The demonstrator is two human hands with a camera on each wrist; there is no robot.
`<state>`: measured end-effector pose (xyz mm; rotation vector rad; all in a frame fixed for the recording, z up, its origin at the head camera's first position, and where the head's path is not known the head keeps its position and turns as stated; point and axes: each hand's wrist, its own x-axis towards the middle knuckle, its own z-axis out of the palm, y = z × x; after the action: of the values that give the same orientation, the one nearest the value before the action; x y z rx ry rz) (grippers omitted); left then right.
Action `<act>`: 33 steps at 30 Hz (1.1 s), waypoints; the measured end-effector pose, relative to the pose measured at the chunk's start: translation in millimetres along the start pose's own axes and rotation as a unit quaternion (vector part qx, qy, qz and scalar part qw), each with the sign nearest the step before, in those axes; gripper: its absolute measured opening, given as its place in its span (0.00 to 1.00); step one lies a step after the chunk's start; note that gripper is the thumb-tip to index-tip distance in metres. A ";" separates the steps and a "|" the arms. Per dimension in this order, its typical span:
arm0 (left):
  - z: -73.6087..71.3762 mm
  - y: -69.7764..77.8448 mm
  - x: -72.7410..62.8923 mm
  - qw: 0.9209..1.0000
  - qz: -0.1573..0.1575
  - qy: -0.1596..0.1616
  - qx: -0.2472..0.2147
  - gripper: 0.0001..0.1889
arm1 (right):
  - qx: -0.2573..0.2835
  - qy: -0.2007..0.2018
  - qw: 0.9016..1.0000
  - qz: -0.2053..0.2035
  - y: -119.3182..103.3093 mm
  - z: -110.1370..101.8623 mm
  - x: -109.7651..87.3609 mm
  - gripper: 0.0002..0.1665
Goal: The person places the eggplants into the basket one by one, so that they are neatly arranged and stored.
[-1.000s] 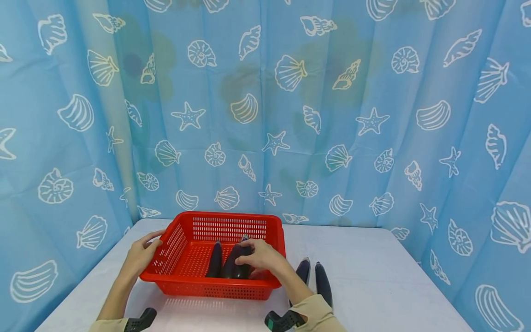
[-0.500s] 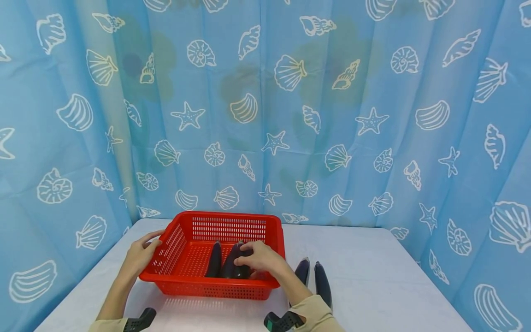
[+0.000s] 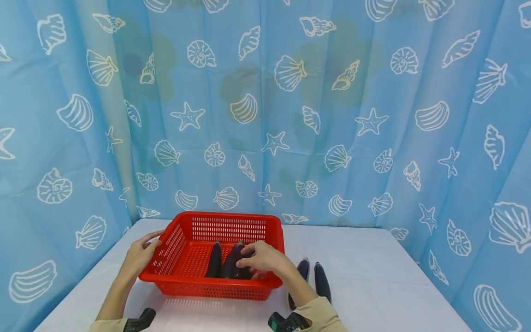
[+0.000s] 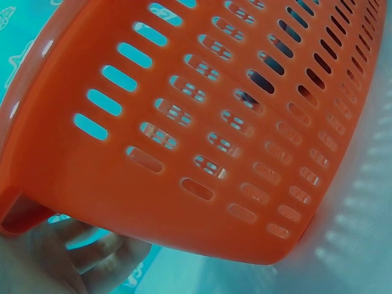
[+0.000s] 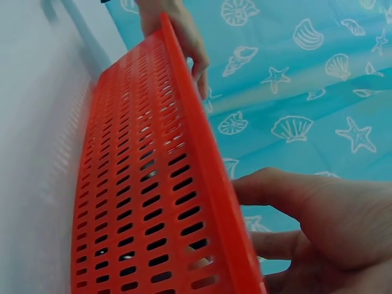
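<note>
A red perforated plastic basket (image 3: 182, 277) stands on the white-covered table. My left hand (image 3: 140, 253) grips its left rim; in the left wrist view, fingers (image 4: 101, 260) show beside the basket's corner. Inside the basket, towards its right half, lie three dark purple eggplants: a slim one (image 3: 214, 262) at the left, a middle one (image 3: 230, 265), and a right one (image 3: 243, 273) partly covered by my right hand (image 3: 265, 259). That hand hovers over the right eggplant, thumb and fingers spread apart and holding nothing. Its fingertips look close to the eggplant; contact cannot be made out.
Two more eggplants lie on the table right of the basket, one (image 3: 304, 269) partly behind my right forearm and another (image 3: 322, 282) beside it. The white tablecloth (image 3: 381, 276) stretches off to the right. A blue shell-print curtain (image 3: 265, 115) hangs behind.
My right hand has loosened from the right eggplant, and its fingers have shifted slightly right. That eggplant's top has tipped left towards the middle one. The left hand keeps its place on the rim.
</note>
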<state>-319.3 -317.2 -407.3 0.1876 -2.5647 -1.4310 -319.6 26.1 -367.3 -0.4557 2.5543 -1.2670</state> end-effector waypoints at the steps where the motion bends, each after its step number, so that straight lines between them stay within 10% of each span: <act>1: -0.1 0.0 -0.1 1.000 0.000 0.000 0.001 0.27 | 0.000 -0.002 1.000 0.000 -0.1 -0.1 -0.4 0.27; 33: 1.0 -0.6 0.0 1.000 -0.006 0.002 -0.001 0.27 | -0.006 -0.004 1.000 -0.012 1.6 -1.1 -3.4 0.26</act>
<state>-319.5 -316.6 -408.3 0.2053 -2.5624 -1.4360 -317.1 29.1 -367.7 -0.4929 2.5586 -1.2566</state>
